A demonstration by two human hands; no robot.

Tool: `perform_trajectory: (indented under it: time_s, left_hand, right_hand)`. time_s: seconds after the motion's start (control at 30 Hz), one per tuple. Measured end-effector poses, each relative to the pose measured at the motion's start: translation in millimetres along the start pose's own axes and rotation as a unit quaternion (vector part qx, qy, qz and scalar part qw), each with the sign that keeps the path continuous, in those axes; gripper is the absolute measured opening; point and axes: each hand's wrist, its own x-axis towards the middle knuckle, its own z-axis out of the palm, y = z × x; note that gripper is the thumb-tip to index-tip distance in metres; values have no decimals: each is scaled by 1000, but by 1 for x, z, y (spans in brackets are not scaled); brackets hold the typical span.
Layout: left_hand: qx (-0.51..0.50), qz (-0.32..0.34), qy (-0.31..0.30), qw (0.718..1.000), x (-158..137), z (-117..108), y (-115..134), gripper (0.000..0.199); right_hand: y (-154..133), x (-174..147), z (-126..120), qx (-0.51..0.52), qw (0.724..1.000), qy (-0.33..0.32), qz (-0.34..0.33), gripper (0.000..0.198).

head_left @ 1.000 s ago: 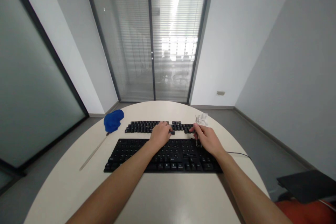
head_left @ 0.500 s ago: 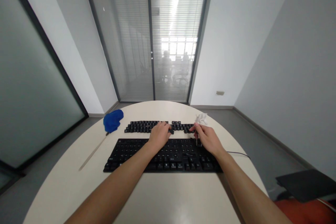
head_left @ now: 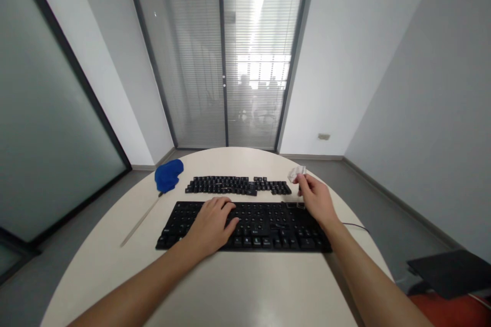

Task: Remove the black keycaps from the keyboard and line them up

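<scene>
My left hand [head_left: 213,222] lies over the left-middle part of a black keyboard [head_left: 264,225], fingers apart and holding nothing. Much of the keyboard's upper area shows bare key posts, while its bottom rows carry keycaps. My right hand [head_left: 315,196] is closed in a pinch on a crumpled white tissue [head_left: 296,172] past the keyboard's top right corner. Just under that hand, thin wire loops [head_left: 301,206] show at the keyboard's upper edge; whether the hand also touches them I cannot tell. Loose black keycaps [head_left: 222,185] stand in rows behind the keyboard.
Everything stands on a round cream table [head_left: 245,286]. At the left lies a blue cloth [head_left: 168,176] by a thin stick-like handle [head_left: 140,219]. A cable [head_left: 356,226] runs off the right edge. A red and black chair [head_left: 452,276] is at the lower right.
My left hand has drawn back from the loose keycaps onto the keyboard. My right hand has moved right and up and now pinches the tissue; the wire loops show below it.
</scene>
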Motion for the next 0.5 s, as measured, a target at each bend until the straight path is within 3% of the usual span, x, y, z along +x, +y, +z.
perform_trajectory:
  time_s: [0.13, 0.23, 0.33, 0.5]
  left_hand:
    - [13, -89, 20, 996, -16, -11, -31, 23]
    - [37, -145, 23, 988, -22, -17, -45, 27]
    - [29, -171, 11, 985, -24, -19, -50, 32]
    - [-25, -154, 1, 988, -24, -22, -43, 40]
  right_hand:
    - [0, 2, -7, 27, 994, 104, 21, 50]
    - [-3, 0, -3, 55, 991, 123, 6, 45]
    - [-14, -9, 11, 68, 994, 76, -30, 39]
    - [-48, -35, 37, 57, 993, -46, -93, 27]
